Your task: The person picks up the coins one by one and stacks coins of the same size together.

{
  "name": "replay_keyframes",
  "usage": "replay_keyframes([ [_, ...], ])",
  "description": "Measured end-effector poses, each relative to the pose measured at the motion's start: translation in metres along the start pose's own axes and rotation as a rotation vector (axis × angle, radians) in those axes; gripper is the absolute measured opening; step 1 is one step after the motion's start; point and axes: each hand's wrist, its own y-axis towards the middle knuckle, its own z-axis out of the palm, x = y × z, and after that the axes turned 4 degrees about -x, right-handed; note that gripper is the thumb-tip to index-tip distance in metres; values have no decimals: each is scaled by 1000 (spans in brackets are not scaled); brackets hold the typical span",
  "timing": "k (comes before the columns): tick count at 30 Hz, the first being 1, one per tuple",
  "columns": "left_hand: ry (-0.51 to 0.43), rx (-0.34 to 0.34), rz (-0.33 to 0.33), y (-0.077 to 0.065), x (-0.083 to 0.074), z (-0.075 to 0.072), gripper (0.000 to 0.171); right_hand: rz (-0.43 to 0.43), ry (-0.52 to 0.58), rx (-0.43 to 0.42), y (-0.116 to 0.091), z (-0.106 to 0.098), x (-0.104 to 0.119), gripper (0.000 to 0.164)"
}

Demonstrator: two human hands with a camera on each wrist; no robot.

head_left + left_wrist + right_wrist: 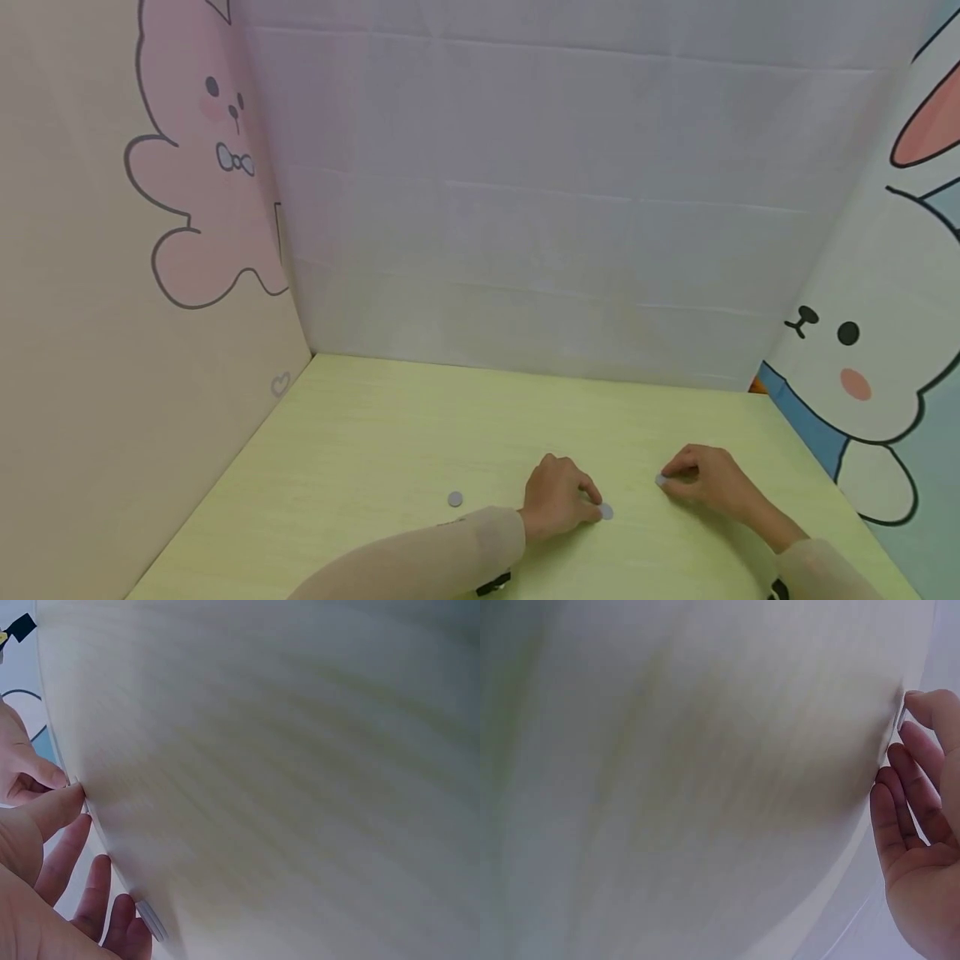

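Observation:
Three small grey discs are on the pale yellow tabletop. My left hand (pixel 562 497) pinches the left edge of the middle disc (pixel 607 511) between thumb and forefinger, close against the table. To its right, my right hand (pixel 708 483) holds another disc (pixel 661 479) by its rim; the right wrist view shows this disc (pixel 901 714) between thumb and forefinger. The third disc (pixel 455 498) lies alone, left of the left hand. In the left wrist view, a thick-edged disc (pixel 152 921) shows beyond the left hand's curled outer fingers.
The yellow tabletop (pixel 375 433) is bounded by a plain white sheet (pixel 525 208) at the back. A panel with a pink cartoon animal (pixel 202 183) stands on the left, one with a white cartoon rabbit (pixel 885 283) on the right. The left sleeve (pixel 420 558) crosses the table's front.

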Motion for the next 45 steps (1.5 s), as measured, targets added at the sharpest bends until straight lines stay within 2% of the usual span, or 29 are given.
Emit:
replay_keyframes([
  [15, -8, 9, 16, -2, -6, -10, 12, -88, 115, 5, -1, 11, 25, 9],
  [23, 26, -11, 41, -1, -2, -6, 13, -132, 153, 0, 0, 14, 39, 8],
  [32, 17, -10, 31, 1, -1, -3, 13, -160, 192, 31, 0, 19, 51, 8],
  [42, 56, -10, 51, 1, 0, -3, 13, -203, 201, 37, 3, 25, 62, 10],
  [45, 66, -6, 57, 1, -1, -3, 12, -194, 196, 47, 4, 26, 65, 10],
])
